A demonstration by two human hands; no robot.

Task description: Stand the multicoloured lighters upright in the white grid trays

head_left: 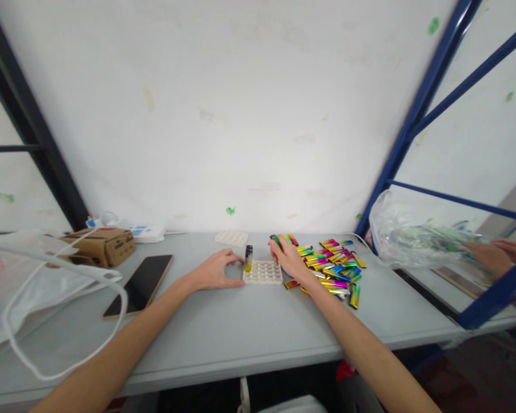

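Observation:
A cream tray with rows of round holes (264, 273) lies on the grey table in front of me. At its left end a couple of yellow lighters with black tops (248, 261) stand upright in the holes. My left hand (218, 269) is beside that end, fingers and thumb apart, the thumb tip at the tray's near-left corner. My right hand (289, 258) is over the tray's right end, its fingers closed on a green lighter (276, 241). Just right of this hand lies a loose pile of shiny multicoloured lighters (333, 267).
A second cream tray (231, 237) lies by the wall. On the left are a phone (144, 281), a cardboard box (107, 245), a white plastic bag (21, 287) and a white cable. Past the blue rack post (395, 155), another person's hands (494, 255) handle a clear bag (413, 235).

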